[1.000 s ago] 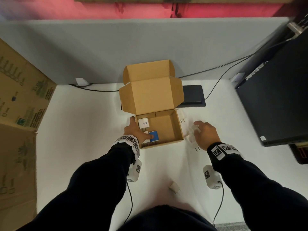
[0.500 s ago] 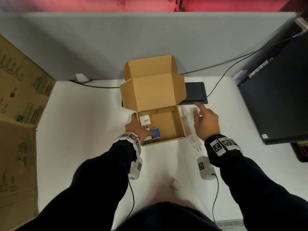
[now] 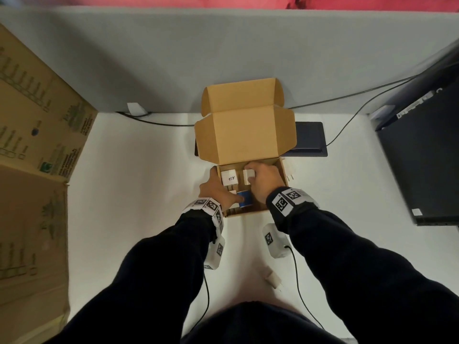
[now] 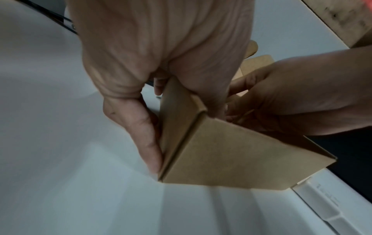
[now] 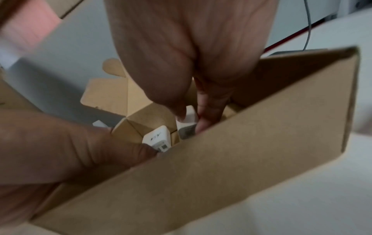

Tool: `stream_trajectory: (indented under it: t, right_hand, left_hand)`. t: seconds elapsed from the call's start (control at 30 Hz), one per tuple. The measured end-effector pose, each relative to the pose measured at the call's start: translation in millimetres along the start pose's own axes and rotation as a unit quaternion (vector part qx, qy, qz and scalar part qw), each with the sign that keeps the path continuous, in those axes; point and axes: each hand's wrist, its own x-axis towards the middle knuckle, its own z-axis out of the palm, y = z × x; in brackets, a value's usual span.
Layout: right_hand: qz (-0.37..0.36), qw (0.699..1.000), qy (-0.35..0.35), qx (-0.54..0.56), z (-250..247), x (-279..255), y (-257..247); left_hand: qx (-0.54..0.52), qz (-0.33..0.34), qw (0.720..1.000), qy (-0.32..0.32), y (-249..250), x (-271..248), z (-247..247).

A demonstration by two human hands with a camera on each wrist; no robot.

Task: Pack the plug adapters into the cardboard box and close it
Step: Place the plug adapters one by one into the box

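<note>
Nearest the body, one white plug adapter (image 3: 272,277) lies loose on the white table (image 3: 139,194), between the two sleeves and well apart from the cardboard box (image 3: 250,211); it could be forgotten once the lid goes down.

Farther out, the left hand (image 3: 216,192) grips the box's near-left corner, thumb inside over the rim by a blue adapter (image 3: 244,198), fingers pressed against the outer left wall. If that hold slackens, the light box may slide on the smooth table as the other hand pushes in.

Beside it, the right hand (image 3: 263,182) reaches down into the box, wrist raised over the near wall, fingers curled and pinching a white adapter (image 3: 248,177) between thumb and fingertips (image 5: 203,125). It hangs just beside a labelled white adapter (image 3: 229,179) already inside. The gap looks tight, so in my judgement the held piece could knock its neighbour or settle tilted, leaving it too high for the lid.

Just outside the right wall, more white adapters (image 3: 290,173) wait on the table, partly hidden.

Beyond, the lid (image 3: 244,135) stands open, leaning over the back of the box; a raised knuckle could nudge it.
</note>
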Motion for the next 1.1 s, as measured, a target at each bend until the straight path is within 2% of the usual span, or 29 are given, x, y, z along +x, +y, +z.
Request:
stream_trajectory:
  t: [0.07,0.2,0.53,0.73,0.83,0.97,1.03,1.1]
  right_hand:
    - [-0.001,1.0,-0.006,0.005,5.2,2.7,1.7]
    - [-0.017,0.999,0.028,0.032,11.6,2.0,8.7]
    - [0.022,0.997,0.069,0.026,22.1,7.7,0.9]
    - [0.01,0.999,0.036,0.014,9.3,2.3,3.0]
    - [0.006,0.998,0.044,0.033,2.2,-4.6,4.2]
    - [-0.066,0.993,0.079,0.058,-20.6,-23.2,8.6]
    - [-0.123,0.98,0.141,0.07,-37.2,-33.7,13.9]
    - [-0.132,0.961,0.231,0.07,-52.5,-38.3,27.1]
  left_hand:
    - [-0.002,0.0,1.0,0.002,-0.9,1.0,0.8]
    - [-0.003,0.003,1.0,0.008,-1.6,0.7,1.9]
    - [0.005,-0.003,1.0,0.013,0.3,-2.7,2.6]
    - [0.01,-0.003,1.0,0.013,3.1,-5.4,-1.0]
    - [-0.007,-0.025,1.0,0.009,2.7,-7.5,-2.2]
    - [-0.028,-0.048,0.998,-0.007,4.2,-8.8,-6.4]
    - [-0.025,-0.055,0.998,-0.017,6.1,-9.0,-7.5]
    - [-0.017,-0.056,0.998,-0.016,5.4,-6.9,-6.8]
